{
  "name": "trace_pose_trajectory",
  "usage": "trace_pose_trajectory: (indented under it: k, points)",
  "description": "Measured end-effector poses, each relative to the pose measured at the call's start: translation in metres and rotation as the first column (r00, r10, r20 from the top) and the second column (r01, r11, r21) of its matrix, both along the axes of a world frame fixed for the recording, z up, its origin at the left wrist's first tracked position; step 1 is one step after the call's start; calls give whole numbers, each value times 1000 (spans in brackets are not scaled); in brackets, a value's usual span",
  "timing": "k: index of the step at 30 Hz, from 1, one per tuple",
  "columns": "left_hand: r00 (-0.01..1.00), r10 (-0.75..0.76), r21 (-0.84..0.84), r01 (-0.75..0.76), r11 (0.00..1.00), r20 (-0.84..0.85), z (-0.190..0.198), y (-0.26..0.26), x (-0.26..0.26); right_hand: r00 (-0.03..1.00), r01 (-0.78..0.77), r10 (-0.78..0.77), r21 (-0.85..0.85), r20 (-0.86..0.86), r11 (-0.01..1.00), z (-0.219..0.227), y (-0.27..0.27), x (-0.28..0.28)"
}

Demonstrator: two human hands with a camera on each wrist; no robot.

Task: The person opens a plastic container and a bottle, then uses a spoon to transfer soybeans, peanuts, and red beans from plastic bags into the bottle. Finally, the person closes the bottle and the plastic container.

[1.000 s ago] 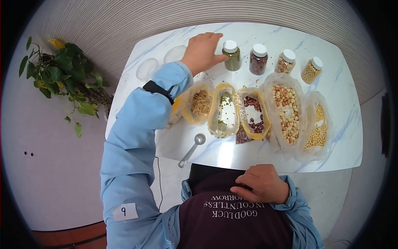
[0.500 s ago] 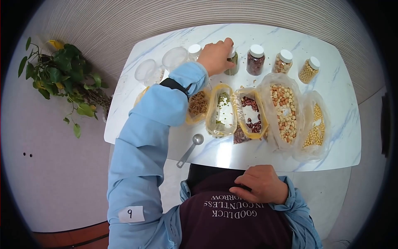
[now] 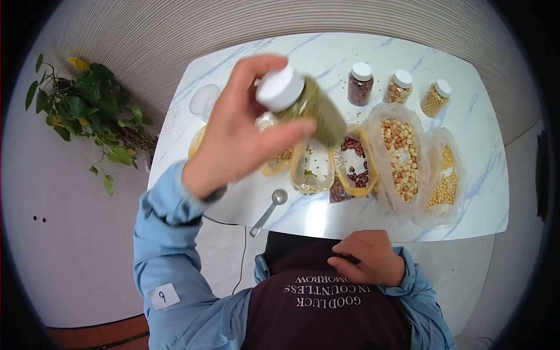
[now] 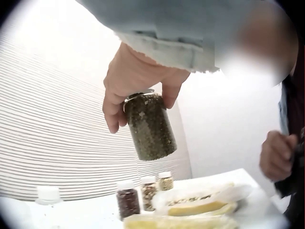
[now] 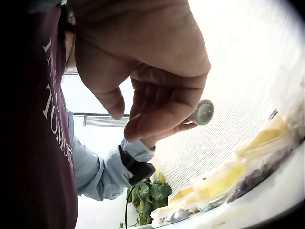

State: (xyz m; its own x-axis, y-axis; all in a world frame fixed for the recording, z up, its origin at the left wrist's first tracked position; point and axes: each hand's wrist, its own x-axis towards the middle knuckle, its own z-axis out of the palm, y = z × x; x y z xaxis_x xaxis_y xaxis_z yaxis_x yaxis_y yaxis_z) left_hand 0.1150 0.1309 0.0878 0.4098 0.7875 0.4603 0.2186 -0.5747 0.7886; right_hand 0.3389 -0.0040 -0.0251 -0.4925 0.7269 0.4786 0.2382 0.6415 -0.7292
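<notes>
My left hand (image 3: 233,131) grips a clear jar of small green beans (image 3: 319,114) near its white lid, lifted over the table and tilted in the head view. In the left wrist view, thumb and fingers wrap the jar's top, and its bean-filled body (image 4: 151,126) hangs below them. My right hand (image 3: 370,259) is held in front of the dark shirt by the table's front edge, its fingers loosely curled around nothing. Beneath the raised jar lies an open bag with a few green beans (image 3: 312,169), beside a bag of dark red beans (image 3: 357,169).
Along the back stand jars of red beans (image 3: 360,87), mixed nuts (image 3: 399,87) and yellow beans (image 3: 435,99). Bags of peanuts (image 3: 402,157) and yellow beans (image 3: 444,181) lie at the right. A measuring spoon (image 3: 269,211) rests near the front edge; a clear tub (image 3: 204,100) stands back left.
My left hand reached right to the green bean jar at the back, took hold of it, and raised it toward the camera and leftward. The right hand has hardly moved.
</notes>
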Motion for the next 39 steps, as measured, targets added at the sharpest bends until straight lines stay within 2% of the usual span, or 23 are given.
trace_pose_trajectory:
  k: [1,3,4,7,10,13,14,17,19,23,24,26,30,33,35,38,39]
  points:
    - [997,-38,-69,43,997,70,3,-17,-6,1000,6,-6,-5,-13,1000,0,1,0]
    - [991,-123,0,123,992,-52,7,-45,-23,995,68,-76,-108,-71,992,2,-1,-1]
    - [989,-147,4,147,989,-26,2,-58,-27,989,93,-110,-161,-95,983,4,-2,-1]
    - [957,-214,31,224,974,-194,0,-91,-30,991,52,-77,-210,-111,976,8,0,-7]
    - [949,-280,-103,268,958,-143,-15,-114,-24,994,-90,71,-261,-79,961,12,0,-12]
    - [938,-316,-26,315,949,-145,-37,-119,-15,991,-134,129,-145,-37,980,7,3,-17]
    - [948,-293,-24,292,956,-126,-45,-122,-13,986,-140,153,-178,63,974,8,4,-15]
    - [974,-212,-33,210,977,-75,-62,-130,-5,986,-155,164,-259,14,953,-1,1,-13]
    - [986,-152,-48,149,988,-63,-67,-131,-3,996,-85,92,-227,20,970,-4,-1,-13]
    - [981,-172,-187,153,970,-89,-79,-130,-3,999,-32,29,-162,-21,986,-4,-2,-16]
    - [975,-196,-175,176,969,-102,-82,-132,0,998,-66,69,-232,3,970,-1,-1,-17]
    - [977,-214,-264,209,942,9,-89,-134,1,987,-127,154,-369,45,921,6,3,-17]
    - [964,-228,-324,261,909,137,-98,-133,-4,996,-46,57,-152,65,987,3,4,-18]
    - [980,-165,-363,196,911,115,-94,-134,-5,998,-13,15,-20,63,1000,9,10,-16]
    - [995,-92,-339,98,936,35,-94,-133,-6,997,-3,1,30,73,1000,11,12,-11]
    - [995,-43,-288,15,958,-90,-92,-132,-5,999,33,-33,-78,0,996,15,8,-3]
    - [990,-36,-268,-1,963,-133,-91,-131,-5,999,42,-43,-66,0,997,14,6,-1]
